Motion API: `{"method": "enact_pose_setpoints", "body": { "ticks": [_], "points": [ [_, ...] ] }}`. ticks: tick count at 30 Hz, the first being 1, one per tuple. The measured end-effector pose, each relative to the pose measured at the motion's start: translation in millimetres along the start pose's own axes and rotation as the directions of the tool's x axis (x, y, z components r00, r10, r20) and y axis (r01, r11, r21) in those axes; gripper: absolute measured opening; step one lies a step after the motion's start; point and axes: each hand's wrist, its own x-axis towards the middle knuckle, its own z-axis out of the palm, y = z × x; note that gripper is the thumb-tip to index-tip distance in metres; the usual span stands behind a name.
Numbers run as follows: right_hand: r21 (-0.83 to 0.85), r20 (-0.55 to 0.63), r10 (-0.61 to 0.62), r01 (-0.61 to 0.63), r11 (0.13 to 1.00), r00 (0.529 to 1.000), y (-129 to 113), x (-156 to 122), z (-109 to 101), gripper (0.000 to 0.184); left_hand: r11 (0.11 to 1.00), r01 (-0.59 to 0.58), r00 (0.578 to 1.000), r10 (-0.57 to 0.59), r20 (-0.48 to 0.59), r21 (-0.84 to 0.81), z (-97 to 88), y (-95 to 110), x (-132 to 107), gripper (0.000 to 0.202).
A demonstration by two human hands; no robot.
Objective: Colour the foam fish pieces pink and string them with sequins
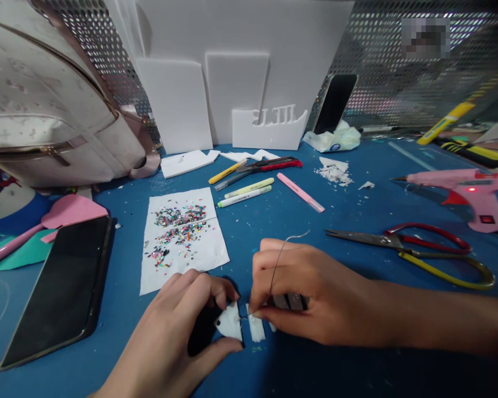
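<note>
My left hand [178, 326] is closed around a small piece that is black on one side and white foam on the other [229, 323], held low near the front of the blue table. My right hand [311, 296] pinches a thin bent wire [279, 260] whose free end curls up above the knuckles; its lower end meets the white piece. A dark, flat tool [290, 302] shows between the right fingers. Small white foam bits [256, 329] lie just under the fingertips.
A white sheet with coloured glitter [182, 235] lies just behind the hands. A black phone [64, 287] sits left, scissors [419, 251] and a lit pink glue gun [468, 193] right. Markers, a cutter [269, 165], foam boards [178, 105] and a bag [45, 105] stand behind.
</note>
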Motion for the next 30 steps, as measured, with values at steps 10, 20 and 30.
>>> {"method": "enact_pose_setpoints", "body": {
  "ticks": [10, 20, 30],
  "points": [
    [0.015, -0.005, 0.002, -0.002, 1.000, 1.000, 1.5, -1.3, 0.6, 0.005, 1.000, 0.007, 1.000, -0.007, 0.008, 0.014, 0.9, -0.9, -0.1, 0.026],
    [0.008, 0.001, 0.016, -0.016, 1.000, 1.000, -0.7, -1.8, -4.4, 0.005, 1.000, 0.000, 1.000, 0.000, 0.012, 0.006, 1.1, -1.2, -0.2, 0.027],
    [-0.019, 0.045, 0.063, -0.062, 0.998, 0.997, -0.5, -2.7, -7.9, 0.005, 1.000, 0.000, 1.000, 0.000, 0.023, -0.005, -0.3, 0.4, -0.1, 0.027]
  ]
}}
